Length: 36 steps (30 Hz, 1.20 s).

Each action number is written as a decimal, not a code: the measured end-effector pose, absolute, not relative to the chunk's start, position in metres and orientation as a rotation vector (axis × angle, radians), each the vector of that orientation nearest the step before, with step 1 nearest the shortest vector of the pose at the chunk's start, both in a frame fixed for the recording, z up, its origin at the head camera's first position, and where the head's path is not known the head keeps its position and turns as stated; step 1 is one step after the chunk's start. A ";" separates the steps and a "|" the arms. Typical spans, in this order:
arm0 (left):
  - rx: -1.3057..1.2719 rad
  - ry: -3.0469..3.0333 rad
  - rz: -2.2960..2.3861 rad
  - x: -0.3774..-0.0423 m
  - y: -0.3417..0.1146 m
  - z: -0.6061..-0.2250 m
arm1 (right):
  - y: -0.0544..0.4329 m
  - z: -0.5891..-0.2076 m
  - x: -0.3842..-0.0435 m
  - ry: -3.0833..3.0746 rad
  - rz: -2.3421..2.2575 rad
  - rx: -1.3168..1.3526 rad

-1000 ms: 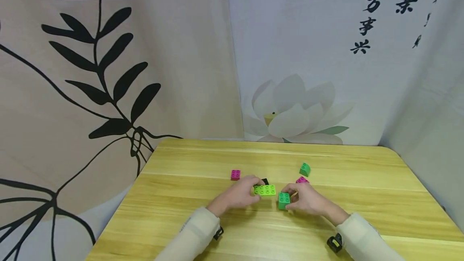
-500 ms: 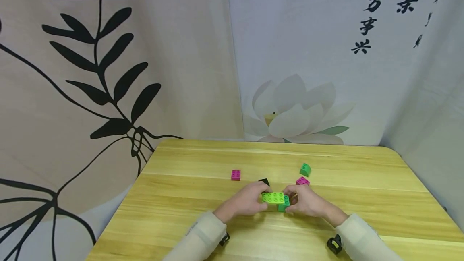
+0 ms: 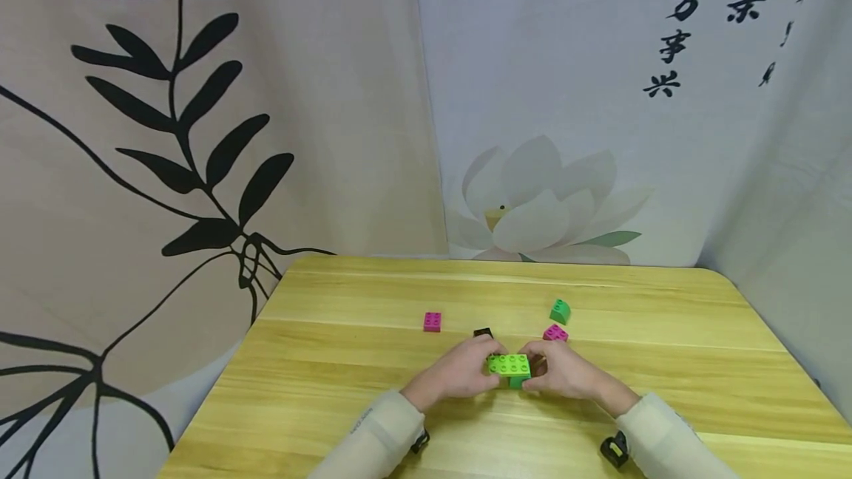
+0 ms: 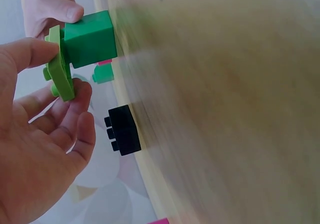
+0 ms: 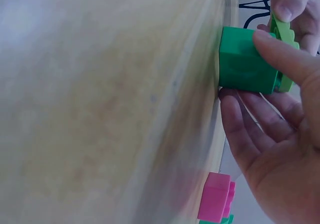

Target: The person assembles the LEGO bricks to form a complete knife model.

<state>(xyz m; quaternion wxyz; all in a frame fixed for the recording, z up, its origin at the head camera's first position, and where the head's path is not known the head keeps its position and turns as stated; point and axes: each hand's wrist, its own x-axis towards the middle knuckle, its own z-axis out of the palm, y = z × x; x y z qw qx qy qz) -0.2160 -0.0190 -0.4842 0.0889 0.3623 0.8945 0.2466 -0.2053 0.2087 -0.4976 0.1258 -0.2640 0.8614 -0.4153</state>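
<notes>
Between thumb and fingers my left hand [image 3: 464, 369] pinches a flat lime-green toy brick [image 3: 509, 366] with studs on top. My right hand [image 3: 567, 369] grips a taller green toy brick [image 5: 245, 62] from its right side. The lime brick lies over the studs of the green one and covers most of its top in the head view. Seen from the left wrist, the lime brick [image 4: 61, 67] leans slightly against the stud side of the green brick [image 4: 92, 39]. A black brick [image 3: 483, 333] rests on the table just beyond my left hand.
On the wooden table [image 3: 359, 294] a magenta brick [image 3: 432, 321] lies at the back left. Another magenta brick [image 3: 555, 333] sits just behind my right hand, and a curved green brick [image 3: 560, 310] lies beyond it. A printed curtain hangs behind the table's far edge.
My left hand has moved right and nearer to me, bringing the lime-green brick from beside the green brick to over its top. The right hand has held the green brick nearly in place.
</notes>
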 end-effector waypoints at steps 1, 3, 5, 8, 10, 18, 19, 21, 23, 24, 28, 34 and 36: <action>1.081 2.663 0.733 -0.216 -0.019 -0.484 | 0.208 -0.498 -0.205 2.514 -1.207 -0.771; 1.087 2.667 0.725 -0.216 -0.018 -0.484 | 0.208 -0.498 -0.206 2.522 -1.202 -0.774; 1.099 2.671 0.712 -0.216 -0.018 -0.484 | 0.208 -0.498 -0.206 2.524 -1.196 -0.778; 1.118 2.677 0.685 -0.217 -0.017 -0.483 | 0.209 -0.497 -0.206 2.522 -1.188 -0.779; 1.133 2.683 0.666 -0.217 -0.016 -0.483 | 0.210 -0.497 -0.207 2.524 -1.179 -0.784; 1.208 2.714 0.629 -0.219 -0.011 -0.480 | 0.209 -0.496 -0.209 2.548 -1.133 -0.825; 1.217 2.717 0.629 -0.219 -0.010 -0.480 | 0.209 -0.497 -0.210 2.550 -1.130 -0.828; 1.227 2.726 0.626 -0.219 -0.009 -0.479 | 0.209 -0.497 -0.210 2.557 -1.127 -0.841; 1.229 2.729 0.629 -0.219 -0.008 -0.480 | 0.209 -0.498 -0.210 2.564 -1.123 -0.848; 1.227 2.730 0.631 -0.219 -0.008 -0.480 | 0.208 -0.498 -0.210 2.566 -1.123 -0.853; 1.220 2.718 0.661 -0.220 -0.006 -0.481 | 0.209 -0.499 -0.210 2.566 -1.118 -0.860; 1.217 2.697 0.708 -0.222 -0.003 -0.481 | 0.208 -0.497 -0.209 2.583 -1.097 -0.839; 1.206 2.695 0.719 -0.221 -0.003 -0.481 | 0.208 -0.495 -0.209 2.587 -1.091 -0.840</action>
